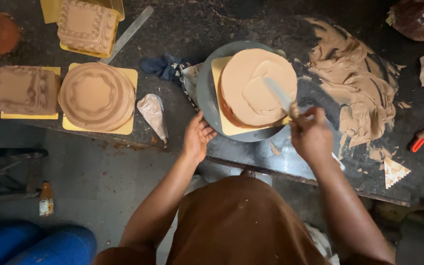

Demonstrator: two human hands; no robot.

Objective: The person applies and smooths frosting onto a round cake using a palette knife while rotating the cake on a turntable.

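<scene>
Right hand (311,137) grips the spatula (279,95) on the cake (251,78), left hand (198,137) open at the turntable (204,91); pressing hard could gouge the icing.

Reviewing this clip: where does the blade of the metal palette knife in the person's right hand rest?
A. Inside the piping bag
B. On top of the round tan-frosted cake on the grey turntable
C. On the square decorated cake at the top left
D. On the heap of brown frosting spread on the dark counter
B: the right hand holds the metal palette knife with its blade lying on the top of the round tan-frosted cake on the grey turntable.
</scene>
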